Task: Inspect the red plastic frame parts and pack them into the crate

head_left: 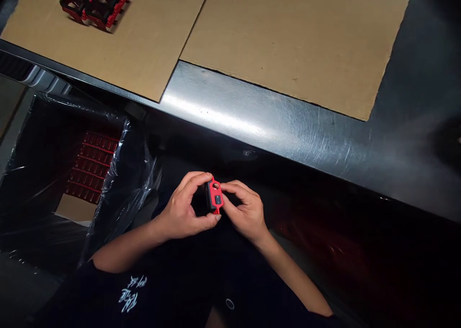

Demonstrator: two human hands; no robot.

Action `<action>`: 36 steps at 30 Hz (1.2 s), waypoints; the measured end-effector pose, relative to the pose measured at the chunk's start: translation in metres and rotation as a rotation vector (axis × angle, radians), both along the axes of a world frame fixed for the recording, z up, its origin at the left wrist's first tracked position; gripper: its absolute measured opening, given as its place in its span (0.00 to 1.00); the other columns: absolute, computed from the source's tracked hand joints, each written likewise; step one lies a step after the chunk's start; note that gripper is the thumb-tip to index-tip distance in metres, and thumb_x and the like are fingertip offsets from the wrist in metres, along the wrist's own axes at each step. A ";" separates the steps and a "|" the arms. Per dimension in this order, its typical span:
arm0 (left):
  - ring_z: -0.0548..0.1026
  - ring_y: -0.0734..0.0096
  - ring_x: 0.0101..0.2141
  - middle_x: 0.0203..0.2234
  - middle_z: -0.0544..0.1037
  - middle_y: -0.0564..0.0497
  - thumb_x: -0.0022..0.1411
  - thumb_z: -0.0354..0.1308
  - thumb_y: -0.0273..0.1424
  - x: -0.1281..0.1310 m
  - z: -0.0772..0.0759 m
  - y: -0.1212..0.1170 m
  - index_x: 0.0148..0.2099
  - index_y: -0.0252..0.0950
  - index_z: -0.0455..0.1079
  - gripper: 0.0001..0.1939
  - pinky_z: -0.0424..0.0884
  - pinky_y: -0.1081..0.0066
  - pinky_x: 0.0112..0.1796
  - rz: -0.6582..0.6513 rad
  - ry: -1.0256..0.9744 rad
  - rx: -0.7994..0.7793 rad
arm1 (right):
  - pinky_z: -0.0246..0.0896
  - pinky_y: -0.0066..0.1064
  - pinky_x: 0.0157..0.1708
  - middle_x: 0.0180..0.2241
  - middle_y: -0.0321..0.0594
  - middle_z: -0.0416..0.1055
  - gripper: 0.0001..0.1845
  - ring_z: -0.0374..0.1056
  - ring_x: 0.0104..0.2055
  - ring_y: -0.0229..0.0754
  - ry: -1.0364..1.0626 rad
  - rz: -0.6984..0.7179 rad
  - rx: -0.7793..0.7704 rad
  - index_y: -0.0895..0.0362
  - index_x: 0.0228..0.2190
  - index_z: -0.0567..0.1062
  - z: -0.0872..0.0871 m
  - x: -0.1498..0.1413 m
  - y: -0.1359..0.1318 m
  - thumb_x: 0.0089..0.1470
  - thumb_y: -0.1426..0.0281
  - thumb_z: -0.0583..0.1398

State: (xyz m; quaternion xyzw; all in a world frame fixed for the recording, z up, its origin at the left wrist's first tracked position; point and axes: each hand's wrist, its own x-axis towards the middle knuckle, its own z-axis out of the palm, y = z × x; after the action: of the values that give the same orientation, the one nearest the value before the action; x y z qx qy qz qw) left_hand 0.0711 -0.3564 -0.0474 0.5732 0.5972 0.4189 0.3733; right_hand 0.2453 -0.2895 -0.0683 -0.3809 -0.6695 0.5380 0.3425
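In front of my body, my left hand (185, 208) grips a small red and black plastic part (217, 191) at its two ends, thumb below and fingertips above. The part's red face has a round hole near the top and a small black rectangular piece lower down; its black side faces my left palm. From the other side, my right hand (247, 208) is closed, with the tips of its index finger and thumb at the part's right edge. Its remaining fingers are curled in, and what lies between the fingertips is hard to make out.
Similar red and black parts (97, 4) stand in rows on a cardboard sheet (144, 44) at the upper left. Another cardboard sheet (306, 40) covers the metal table (245, 102). A bin lined with clear plastic (126, 140), at left, holds rows of red parts (91, 167).
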 end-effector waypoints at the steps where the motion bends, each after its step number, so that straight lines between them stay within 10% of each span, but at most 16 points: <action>1: 0.72 0.58 0.53 0.53 0.69 0.44 0.53 0.68 0.30 0.000 -0.001 0.000 0.64 0.42 0.60 0.38 0.74 0.56 0.54 -0.007 0.010 0.022 | 0.71 0.31 0.37 0.35 0.36 0.79 0.11 0.75 0.35 0.39 0.006 -0.012 -0.038 0.50 0.42 0.82 0.001 0.000 0.000 0.59 0.76 0.64; 14: 0.70 0.53 0.56 0.55 0.67 0.38 0.56 0.63 0.25 0.002 -0.010 -0.003 0.67 0.39 0.55 0.38 0.76 0.50 0.53 -0.049 0.171 0.180 | 0.75 0.34 0.37 0.33 0.38 0.81 0.08 0.77 0.34 0.42 0.220 -0.007 -0.551 0.52 0.41 0.82 0.016 0.007 -0.001 0.60 0.65 0.65; 28: 0.75 0.57 0.49 0.50 0.72 0.35 0.59 0.64 0.24 0.004 -0.033 -0.002 0.75 0.32 0.33 0.53 0.80 0.54 0.44 -0.010 0.472 0.581 | 0.74 0.34 0.33 0.32 0.37 0.79 0.15 0.74 0.31 0.41 0.002 0.046 -0.029 0.50 0.42 0.80 0.023 0.003 -0.002 0.51 0.71 0.71; 36: 0.75 0.61 0.48 0.47 0.75 0.41 0.56 0.67 0.22 -0.002 -0.031 -0.001 0.75 0.39 0.30 0.58 0.79 0.56 0.45 -0.097 0.391 0.601 | 0.75 0.33 0.34 0.35 0.39 0.80 0.13 0.77 0.34 0.42 0.180 0.103 -0.418 0.51 0.41 0.81 0.018 0.010 -0.001 0.51 0.72 0.69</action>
State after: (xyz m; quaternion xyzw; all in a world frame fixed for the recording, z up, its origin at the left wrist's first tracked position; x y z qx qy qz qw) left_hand 0.0693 -0.3575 -0.0787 0.7541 0.4798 0.4400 0.0864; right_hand 0.2551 -0.2901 -0.0508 -0.3592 -0.5288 0.7136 0.2865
